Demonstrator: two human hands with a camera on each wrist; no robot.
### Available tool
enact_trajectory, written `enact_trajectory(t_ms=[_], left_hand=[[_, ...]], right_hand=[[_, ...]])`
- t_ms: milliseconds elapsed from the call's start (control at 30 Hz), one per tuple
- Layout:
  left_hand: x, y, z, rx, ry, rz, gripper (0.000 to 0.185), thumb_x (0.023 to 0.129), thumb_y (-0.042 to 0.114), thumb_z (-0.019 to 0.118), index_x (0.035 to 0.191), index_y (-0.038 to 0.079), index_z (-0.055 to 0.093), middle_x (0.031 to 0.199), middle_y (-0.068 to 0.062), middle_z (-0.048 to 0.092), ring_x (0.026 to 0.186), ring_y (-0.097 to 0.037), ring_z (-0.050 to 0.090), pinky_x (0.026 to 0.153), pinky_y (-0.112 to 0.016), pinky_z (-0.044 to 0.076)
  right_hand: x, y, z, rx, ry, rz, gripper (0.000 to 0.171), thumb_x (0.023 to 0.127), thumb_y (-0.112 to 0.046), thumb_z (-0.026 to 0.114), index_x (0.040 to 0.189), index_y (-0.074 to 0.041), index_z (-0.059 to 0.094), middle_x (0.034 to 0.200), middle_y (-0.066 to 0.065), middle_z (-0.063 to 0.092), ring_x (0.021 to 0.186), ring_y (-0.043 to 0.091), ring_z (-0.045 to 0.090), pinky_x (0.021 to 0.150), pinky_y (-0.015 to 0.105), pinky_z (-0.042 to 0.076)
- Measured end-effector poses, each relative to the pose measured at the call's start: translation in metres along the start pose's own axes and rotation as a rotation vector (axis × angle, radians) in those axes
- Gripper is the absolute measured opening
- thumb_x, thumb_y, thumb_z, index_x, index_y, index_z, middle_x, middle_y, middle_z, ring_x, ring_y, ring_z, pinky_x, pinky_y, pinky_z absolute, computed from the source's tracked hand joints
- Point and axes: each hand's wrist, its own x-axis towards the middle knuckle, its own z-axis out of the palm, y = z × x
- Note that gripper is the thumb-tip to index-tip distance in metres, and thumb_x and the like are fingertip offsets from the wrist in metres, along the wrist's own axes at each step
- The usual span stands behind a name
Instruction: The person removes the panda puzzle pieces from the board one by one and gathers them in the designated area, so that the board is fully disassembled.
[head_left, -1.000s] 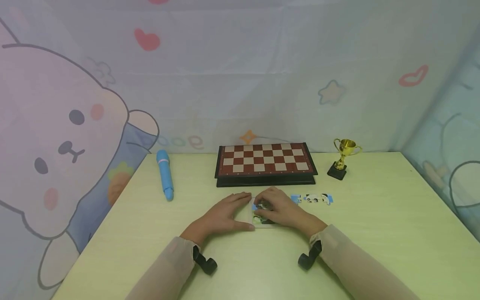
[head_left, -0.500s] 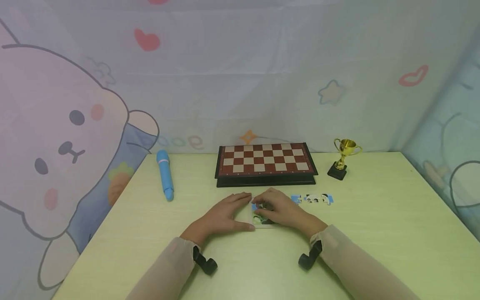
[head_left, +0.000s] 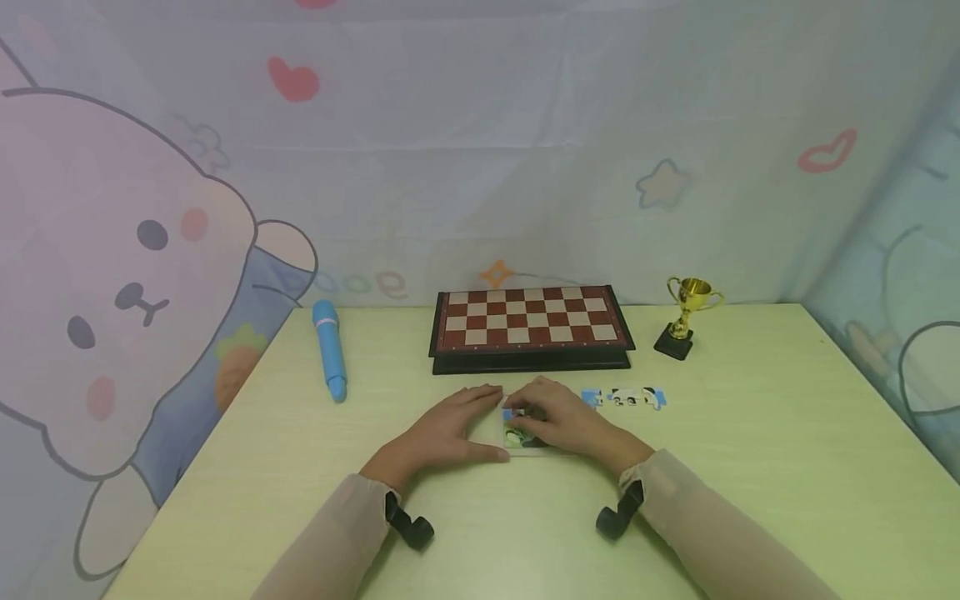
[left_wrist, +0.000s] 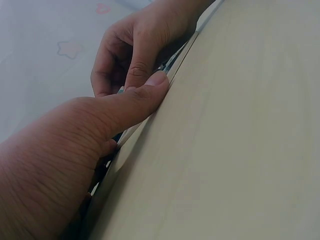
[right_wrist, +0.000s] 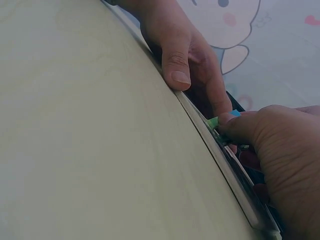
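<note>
A small white-rimmed jigsaw puzzle tray (head_left: 528,452) lies flat on the table, with green, blue and panda-patterned pieces in it. My left hand (head_left: 447,429) steadies its left side: the thumb lies along the near rim and the fingertips reach the far left corner. Over the tray, my right hand (head_left: 564,418) pinches a puzzle piece (right_wrist: 235,114) between thumb and index finger; bits of blue and green show at the thumb tip. That hand hides the tray's right part. Several loose puzzle pieces (head_left: 624,397) with blue and panda print lie just beyond it, to the right.
Behind the tray stands a folded chess board (head_left: 531,321) with a black base. A gold trophy cup (head_left: 684,317) is at the back right, and a blue microphone-shaped pen (head_left: 331,350) lies at the back left. A printed cloth (head_left: 480,167) hangs behind the table.
My right hand's fingers have shifted slightly over the tray, the index finger a little lower and to the left. The left hand and loose pieces stay where they were.
</note>
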Motion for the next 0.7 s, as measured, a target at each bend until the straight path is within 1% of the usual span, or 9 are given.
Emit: enact_trajectory(t_ms=[133, 300, 467, 700], left_hand=[[0.0, 0.0, -0.001, -0.003, -0.004, -0.007, 0.099, 0.081, 0.079, 0.06, 0.159, 0.024, 0.034, 0.163, 0.01, 0.028, 0.151, -0.018, 0.022, 0.121, -0.046, 0.023], [0.0, -0.001, 0.0, -0.001, 0.003, 0.006, 0.099, 0.081, 0.079, 0.06, 0.158, 0.023, 0.035, 0.163, 0.009, 0.029, 0.15, -0.019, 0.024, 0.12, -0.047, 0.025], [0.0, -0.002, 0.001, -0.005, 0.011, 0.014, 0.099, 0.081, 0.079, 0.06, 0.158, 0.022, 0.035, 0.162, 0.008, 0.03, 0.15, -0.02, 0.025, 0.119, -0.048, 0.027], [0.0, -0.002, 0.002, 0.008, 0.01, 0.007, 0.099, 0.08, 0.08, 0.06, 0.158, 0.023, 0.035, 0.162, 0.011, 0.03, 0.15, -0.017, 0.025, 0.12, -0.044, 0.026]], right_hand=[[0.0, 0.0, 0.0, 0.004, 0.001, 0.015, 0.018, 0.097, -0.028, 0.069, 0.114, -0.021, 0.071, 0.102, -0.012, 0.063, 0.09, 0.006, 0.055, 0.079, 0.028, 0.052], [0.0, -0.003, 0.0, 0.012, 0.0, 0.028, 0.013, 0.097, -0.029, 0.069, 0.108, -0.022, 0.07, 0.096, -0.013, 0.06, 0.086, 0.007, 0.054, 0.076, 0.028, 0.052], [0.0, -0.006, -0.001, 0.012, -0.008, 0.04, 0.01, 0.097, -0.027, 0.07, 0.106, -0.022, 0.07, 0.096, -0.013, 0.06, 0.084, 0.006, 0.056, 0.075, 0.027, 0.052], [0.0, -0.01, -0.004, -0.011, -0.003, 0.034, 0.008, 0.097, -0.027, 0.069, 0.104, -0.022, 0.071, 0.094, -0.013, 0.062, 0.08, 0.005, 0.055, 0.071, 0.025, 0.052]])
